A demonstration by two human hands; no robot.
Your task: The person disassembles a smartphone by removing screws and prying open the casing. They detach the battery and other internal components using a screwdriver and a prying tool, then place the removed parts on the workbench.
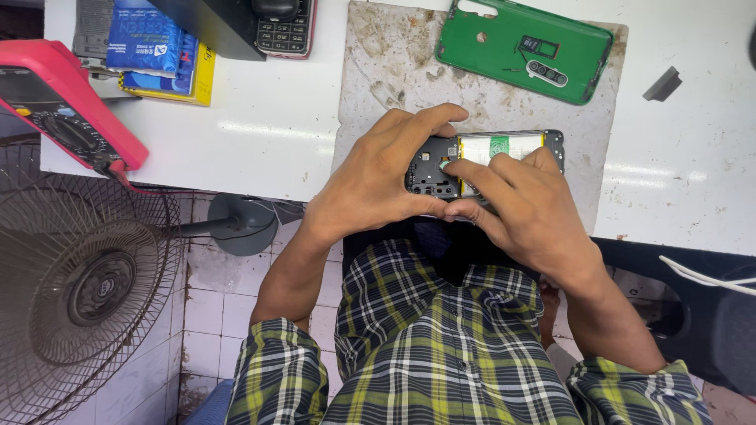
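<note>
White table [268, 134], stained grey work mat [394, 71] laid upon it — green phone back cover [524, 49] placed on the mat, red multimeter [59, 98] at the left edge, blue packets [153, 39], keypad phone [285, 30], small grey wedge [662, 83] set apart at the right.

My left hand [376, 177] and right hand [526, 208] grip an opened black smartphone with its white battery exposed [504, 146] on a stained grey work mat [394, 71]. Farther off lies a green plastic back cover [504, 59]; a red multimeter [55, 102] sits far left.
</note>
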